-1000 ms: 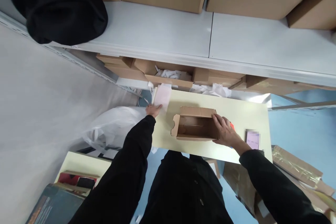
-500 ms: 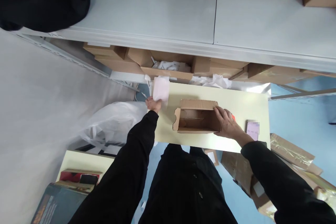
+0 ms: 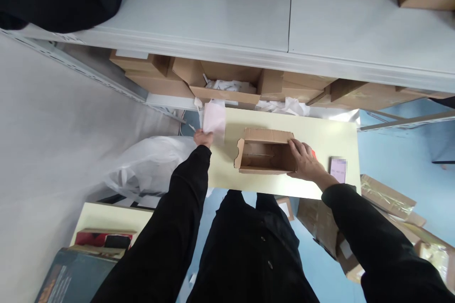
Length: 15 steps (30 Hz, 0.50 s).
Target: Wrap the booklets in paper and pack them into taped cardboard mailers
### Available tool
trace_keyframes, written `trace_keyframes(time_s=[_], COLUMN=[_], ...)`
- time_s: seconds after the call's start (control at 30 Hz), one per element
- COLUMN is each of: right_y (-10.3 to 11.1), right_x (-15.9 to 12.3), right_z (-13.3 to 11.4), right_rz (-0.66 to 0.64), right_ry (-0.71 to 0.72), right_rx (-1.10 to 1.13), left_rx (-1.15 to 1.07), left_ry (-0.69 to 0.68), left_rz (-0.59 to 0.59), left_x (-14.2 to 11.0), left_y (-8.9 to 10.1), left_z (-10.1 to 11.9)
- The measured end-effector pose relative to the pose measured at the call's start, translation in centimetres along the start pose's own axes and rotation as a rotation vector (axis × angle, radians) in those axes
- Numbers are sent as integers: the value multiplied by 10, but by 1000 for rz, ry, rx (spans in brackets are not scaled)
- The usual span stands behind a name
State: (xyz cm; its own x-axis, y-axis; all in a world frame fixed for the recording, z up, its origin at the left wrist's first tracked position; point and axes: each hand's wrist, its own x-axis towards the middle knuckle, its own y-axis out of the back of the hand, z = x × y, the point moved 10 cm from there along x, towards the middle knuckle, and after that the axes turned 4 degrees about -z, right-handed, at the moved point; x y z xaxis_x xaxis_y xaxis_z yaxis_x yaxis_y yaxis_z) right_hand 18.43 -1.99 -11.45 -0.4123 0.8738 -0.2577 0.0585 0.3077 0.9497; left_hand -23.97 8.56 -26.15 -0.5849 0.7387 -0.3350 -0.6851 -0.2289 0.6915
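Note:
An open cardboard box (image 3: 265, 166) lies on the pale yellow table (image 3: 329, 135), its inside bare and a notched flap standing out on its left. My right hand (image 3: 305, 161) grips the box's right end, fingers over the rim. A bit of something red-orange (image 3: 313, 154) shows behind that hand, mostly hidden. At the table's left edge, my left hand (image 3: 203, 138) is closed on the near corner of a pale pink sheet (image 3: 214, 117), which looks thin and soft. The fingertips there are partly hidden.
A phone (image 3: 338, 169) lies at the table's right end. Behind the table, an open carton (image 3: 223, 94) holds white wrapping under a grey shelf (image 3: 199, 14). A clear plastic bag (image 3: 149, 161) bulges at the left. Several cartons (image 3: 387, 194) crowd the floor at right.
The view has shifted slightly. My left hand's fingers look more tightly closed at the pink sheet's corner. The box and my right hand keep their places on the table.

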Motion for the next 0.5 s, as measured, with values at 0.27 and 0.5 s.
trace_keyframes(time_s=[0.27,0.5], right_y=[1,2], right_x=[0,2], right_z=[-3,-2], right_rz=[-18,-9], right_ry=[-8,7], right_rx=[5,10], left_rx=[-80,-211], left_ry=[-68,-139], left_rz=[2,5], left_x=[-10,-16], left_y=[0,21], left_z=[2,16])
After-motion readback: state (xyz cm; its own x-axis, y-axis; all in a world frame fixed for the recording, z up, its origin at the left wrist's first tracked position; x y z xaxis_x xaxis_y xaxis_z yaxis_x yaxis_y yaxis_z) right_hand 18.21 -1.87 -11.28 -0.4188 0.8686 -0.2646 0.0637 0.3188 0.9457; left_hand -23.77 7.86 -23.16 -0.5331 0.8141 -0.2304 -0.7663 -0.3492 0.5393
